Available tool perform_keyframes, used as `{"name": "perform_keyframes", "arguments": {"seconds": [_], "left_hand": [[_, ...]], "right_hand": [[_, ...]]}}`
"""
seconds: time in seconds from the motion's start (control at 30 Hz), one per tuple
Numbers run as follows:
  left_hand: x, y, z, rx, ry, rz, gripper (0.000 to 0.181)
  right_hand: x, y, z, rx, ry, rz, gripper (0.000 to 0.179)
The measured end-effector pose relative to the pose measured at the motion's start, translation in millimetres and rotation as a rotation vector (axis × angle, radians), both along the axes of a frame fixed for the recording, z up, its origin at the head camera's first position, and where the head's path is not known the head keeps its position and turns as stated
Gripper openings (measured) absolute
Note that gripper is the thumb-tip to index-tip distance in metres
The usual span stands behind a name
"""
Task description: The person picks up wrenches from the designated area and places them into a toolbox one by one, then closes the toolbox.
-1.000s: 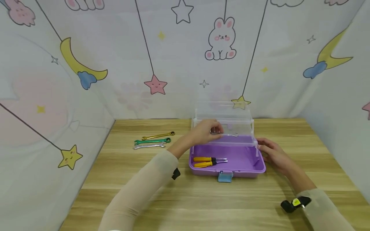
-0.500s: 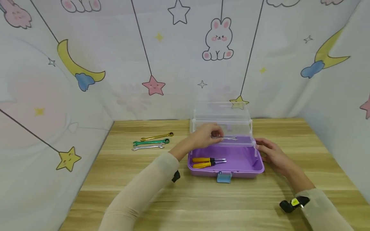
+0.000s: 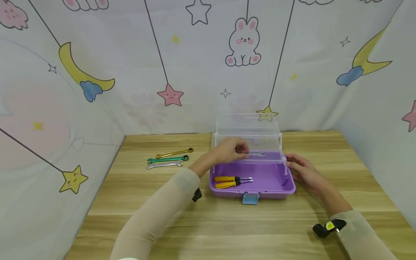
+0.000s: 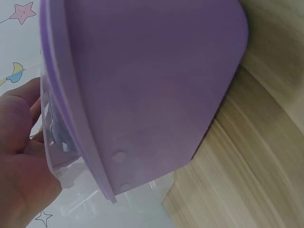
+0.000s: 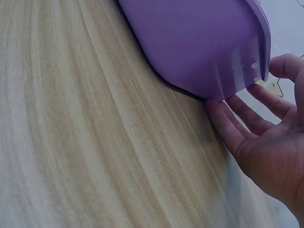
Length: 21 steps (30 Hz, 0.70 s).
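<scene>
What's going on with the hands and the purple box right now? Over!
Left hand pinches a silver wrench over the clear tray. Right hand open against the purple toolbox. Nothing blocking.

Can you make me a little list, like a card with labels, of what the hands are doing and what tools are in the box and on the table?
left hand: pinches a small silver wrench over the clear tray
right hand: open, fingers resting against the right side of the purple box
in the box: two yellow-handled screwdrivers on the purple floor
on the table: gold wrench, green wrench, silver wrench, left of the box
box lid: open
</scene>
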State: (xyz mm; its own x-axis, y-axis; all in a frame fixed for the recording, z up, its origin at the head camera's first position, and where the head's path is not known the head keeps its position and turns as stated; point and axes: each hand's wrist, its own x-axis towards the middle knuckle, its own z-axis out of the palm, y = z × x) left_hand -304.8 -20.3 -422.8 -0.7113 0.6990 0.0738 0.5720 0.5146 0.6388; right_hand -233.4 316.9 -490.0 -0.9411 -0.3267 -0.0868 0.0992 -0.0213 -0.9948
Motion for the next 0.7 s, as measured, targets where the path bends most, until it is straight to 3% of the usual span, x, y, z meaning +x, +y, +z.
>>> {"name": "perform_keyframes", "arguments": {"seconds": [0.23, 0.5, 0.7], "left_hand": [[0.4, 0.0, -0.9, -0.018, -0.026, 0.020, 0.010], [2.0, -1.7, 7.3, -0.043, 0.031, -0.019, 0.013], [6.0, -15.1, 16.3, -0.026, 0.063, -0.035, 0.019]], "right_hand": [[0.1, 0, 0.1, 0.000, -0.003, 0.000, 0.024], [2.0, -2, 4.8, 0.027, -0.005, -0.022, 0.024], [1.4, -2, 2.2, 0.018, -0.008, -0.033, 0.024]]}}
